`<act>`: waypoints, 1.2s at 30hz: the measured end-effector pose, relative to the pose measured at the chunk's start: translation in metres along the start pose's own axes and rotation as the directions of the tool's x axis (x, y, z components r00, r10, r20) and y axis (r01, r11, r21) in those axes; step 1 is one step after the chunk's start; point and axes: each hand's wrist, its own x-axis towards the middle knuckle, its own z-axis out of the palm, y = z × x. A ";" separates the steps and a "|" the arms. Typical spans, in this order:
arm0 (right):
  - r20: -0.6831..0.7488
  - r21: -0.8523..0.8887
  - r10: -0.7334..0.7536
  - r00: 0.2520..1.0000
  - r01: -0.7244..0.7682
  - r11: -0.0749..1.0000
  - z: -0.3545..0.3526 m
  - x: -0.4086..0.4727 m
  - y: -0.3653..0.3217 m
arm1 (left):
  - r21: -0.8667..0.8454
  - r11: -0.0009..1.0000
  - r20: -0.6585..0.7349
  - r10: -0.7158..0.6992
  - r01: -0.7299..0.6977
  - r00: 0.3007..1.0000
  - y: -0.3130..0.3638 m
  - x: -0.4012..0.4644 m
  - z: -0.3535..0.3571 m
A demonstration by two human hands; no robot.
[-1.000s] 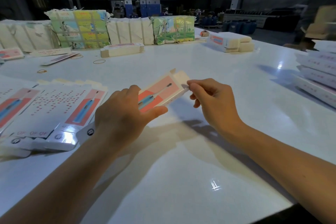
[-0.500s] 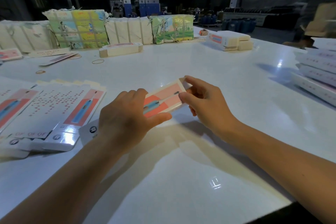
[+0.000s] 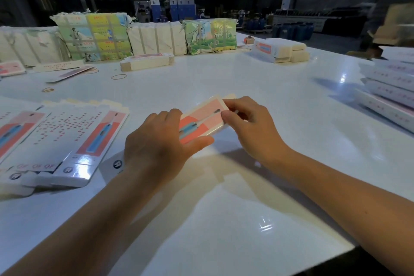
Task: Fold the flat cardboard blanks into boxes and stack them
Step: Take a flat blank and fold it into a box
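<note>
While both hands, left hand (image 3: pixel 154 148) and right hand (image 3: pixel 251 127), grip box (image 3: pixel 201 119), flat blanks (image 3: pixel 67 139) lie left, rubber band (image 3: pixel 118 76) beyond.

two hands work here, the left hand (image 3: pixel 154 148) and the right hand (image 3: pixel 253 127), with one part-folded box (image 3: pixel 201 119) between them. three rubber bands (image 3: pixel 118 77) lie far left on the desk (image 3: pixel 224 219). two printed bundles (image 3: pixel 94 37) stand along the far edge. the fanned flat blanks (image 3: pixel 67 134) at near left and the finished boxes (image 3: pixel 389 92) stacked at right overlap too much to count.
</note>
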 end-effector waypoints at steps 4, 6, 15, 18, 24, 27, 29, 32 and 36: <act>-0.107 -0.001 0.147 0.983 -0.148 0.989 -0.005 0.007 0.005 | -0.069 0.996 0.009 -0.049 0.050 0.999 -0.002 0.001 0.001; 0.079 0.387 0.403 0.912 -0.401 0.831 -0.005 0.009 0.005 | -0.079 0.995 0.011 -0.060 0.061 0.998 0.000 0.001 0.000; 0.140 0.617 0.196 0.971 -0.240 0.750 0.003 0.014 0.007 | -0.097 0.995 0.101 0.025 -0.016 0.995 0.013 -0.003 -0.004; 0.026 0.078 -0.021 0.999 0.019 0.997 -0.005 0.005 0.008 | -0.037 0.999 0.106 0.037 -0.033 0.994 0.015 -0.004 -0.005; 0.161 -0.523 -0.234 0.959 0.284 0.804 0.000 -0.002 0.004 | -0.009 1.000 0.117 -0.007 0.008 0.993 0.018 -0.005 -0.006; 0.206 -0.384 -0.144 0.968 0.215 0.898 0.004 -0.006 0.001 | -0.020 1.000 0.103 0.016 -0.014 0.995 0.016 -0.006 -0.001; 0.144 0.025 0.022 0.989 -0.026 0.999 0.005 -0.004 -0.003 | -0.051 0.998 0.092 0.036 -0.032 0.995 0.014 -0.007 0.003; 0.178 0.404 0.210 0.961 -0.266 0.875 0.002 0.003 -0.001 | -0.029 0.999 0.043 0.038 -0.037 0.998 0.011 -0.007 0.004; 0.209 0.583 0.257 0.944 -0.331 0.742 0.002 0.006 0.002 | -0.054 0.997 0.015 0.064 -0.063 0.998 0.011 -0.007 0.000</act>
